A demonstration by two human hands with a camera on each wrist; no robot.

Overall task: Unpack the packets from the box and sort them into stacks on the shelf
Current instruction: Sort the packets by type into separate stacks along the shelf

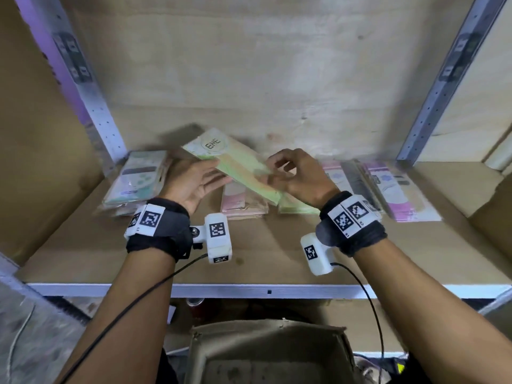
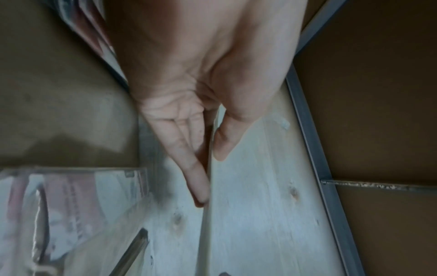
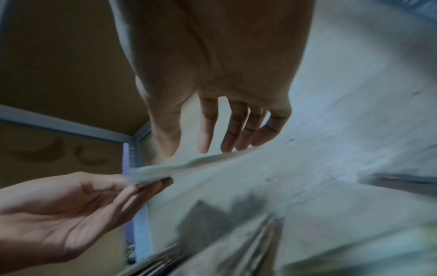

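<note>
Both hands meet over the middle of the shelf, sharing one flat pale-green packet with a round label point(image 1: 235, 164), held tilted above the stacks rather than lying on any of them. The left hand point(image 1: 194, 181) pinches its near-left edge: in the left wrist view the thumb point(image 2: 224, 142) lies on one face and the straight fingers on the other. The right hand point(image 1: 297, 174) is at the packet's right part; in the right wrist view its fingers point(image 3: 236, 128) hang straight, their tips at the upper face, nothing clamped, so I judge it loose and only steadying. Held by its edges like this, the thin sleeve can be squared up and its colour matched to a pile before it goes down.

Down on the light wooden shelf board point(image 1: 249, 261), the sorted piles run across the centre of the head view: a mint-green stack with a screen-like print point(image 1: 135, 180) at the left by the metal upright, a pink stack point(image 1: 241, 202) in the middle, a green stack point(image 1: 297, 207) just right of it under the right wrist, and pink-and-purple packets point(image 1: 390, 187) fanned out at the right. The held packet looks bound for the green pile, by colour.

At the bottom centre, below the shelf edge, the open brown cardboard box point(image 1: 266, 353) shows a bare floor where I can see in; whether packets remain I cannot tell.
</note>
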